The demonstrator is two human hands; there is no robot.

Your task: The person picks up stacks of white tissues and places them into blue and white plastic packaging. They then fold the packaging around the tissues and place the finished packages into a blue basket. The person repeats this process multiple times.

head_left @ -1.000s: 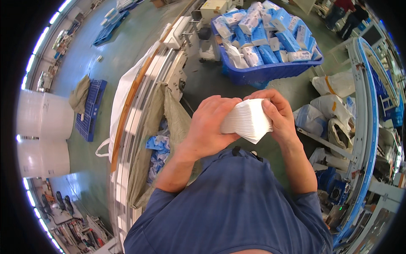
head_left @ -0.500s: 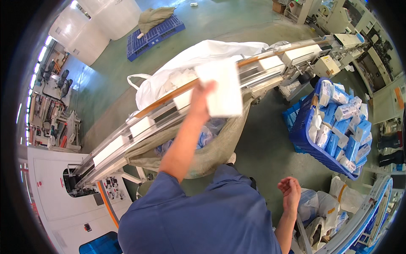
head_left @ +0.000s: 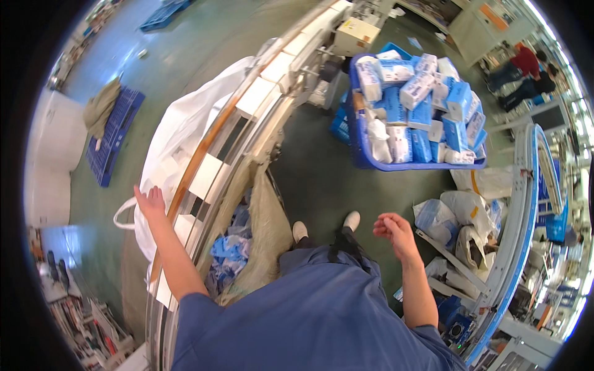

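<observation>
My left hand point(head_left: 150, 201) is stretched out past the conveyor's far side, over the white bulk bag point(head_left: 185, 114). Its fingers are spread and nothing is in them. White rectangular blocks point(head_left: 206, 178), which look like stacked tissue, lie in a row along the conveyor beside my left forearm. Inside the bag's mouth are more white pieces, only partly visible. My right hand point(head_left: 396, 235) hangs in the air to the right of my body, loosely curled and holding nothing. On the conveyor's near side, an olive woven sack point(head_left: 267, 226) contains crumpled blue and white wrapping point(head_left: 230, 253).
A blue crate point(head_left: 408, 166) heaped with blue-and-white tissue packs point(head_left: 421, 89) stands ahead right. Filled plastic bags point(head_left: 464, 210) lie beside a curved blue-edged rail point(head_left: 526, 229) at right. A blue pallet point(head_left: 117, 133) is far left. Two people point(head_left: 523, 74) are in the far right background.
The white block has left my left hand, which has moved left over the white bag and opened. My view has turned right, toward the crate. My right hand stays loosely raised.
</observation>
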